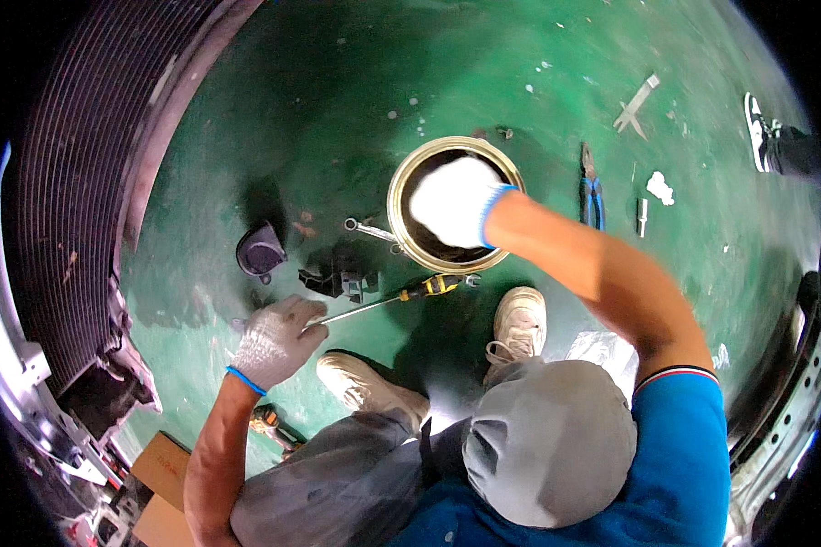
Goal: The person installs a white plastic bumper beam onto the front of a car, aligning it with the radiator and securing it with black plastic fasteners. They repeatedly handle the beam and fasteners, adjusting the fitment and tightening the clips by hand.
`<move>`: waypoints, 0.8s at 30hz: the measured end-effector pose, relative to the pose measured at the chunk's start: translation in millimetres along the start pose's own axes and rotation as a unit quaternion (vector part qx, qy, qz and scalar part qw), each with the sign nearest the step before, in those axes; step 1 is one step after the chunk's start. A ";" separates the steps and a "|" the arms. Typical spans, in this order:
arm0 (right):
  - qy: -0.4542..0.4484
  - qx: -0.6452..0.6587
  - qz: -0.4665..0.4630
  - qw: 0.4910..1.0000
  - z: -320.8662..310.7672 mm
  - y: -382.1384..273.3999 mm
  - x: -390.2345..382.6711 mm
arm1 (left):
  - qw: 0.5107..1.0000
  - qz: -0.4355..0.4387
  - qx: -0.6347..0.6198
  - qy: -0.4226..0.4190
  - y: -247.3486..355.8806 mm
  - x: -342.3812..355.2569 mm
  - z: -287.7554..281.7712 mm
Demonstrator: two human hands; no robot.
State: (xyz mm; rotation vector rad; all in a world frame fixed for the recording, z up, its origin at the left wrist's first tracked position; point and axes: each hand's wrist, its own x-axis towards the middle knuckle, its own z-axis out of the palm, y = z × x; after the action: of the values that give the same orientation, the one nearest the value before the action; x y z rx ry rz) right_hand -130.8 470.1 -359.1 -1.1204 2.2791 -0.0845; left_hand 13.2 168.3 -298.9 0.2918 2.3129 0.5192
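My left hand [278,342], in a white knitted glove with a blue cuff, pinches the tip end of a long screwdriver shaft; its yellow-and-black handle [427,288] lies toward the right. My right hand [456,202], gloved and overexposed, is down inside the round metal can [454,143]; its fingers cannot be made out, and what they touch is hidden. Beside the can lie a wrench [369,230] and a black plastic bracket [337,283]. A black rounded horn-like part [260,251] rests left of the bracket.
Pliers [591,196], a caliper-like tool [634,109], a socket [642,217] and a white scrap [659,189] lie on the green floor [292,109]. Another person's shoe [762,137] is at far right. A finned metal panel [82,182], cardboard [160,465] and a power tool [266,421] are leftward.
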 end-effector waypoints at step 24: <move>0.407 0.387 -0.092 0.823 -71.8 -69.0 -82.2 | 0.628 0.070 -0.774 -0.038 79.4 40.7 -47.3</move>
State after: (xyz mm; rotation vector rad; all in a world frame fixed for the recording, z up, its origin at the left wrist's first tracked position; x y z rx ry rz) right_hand -82.0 472.7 -239.5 -0.9048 2.3507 -1.6882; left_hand -44.5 240.3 -257.8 -0.3718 1.0079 2.2013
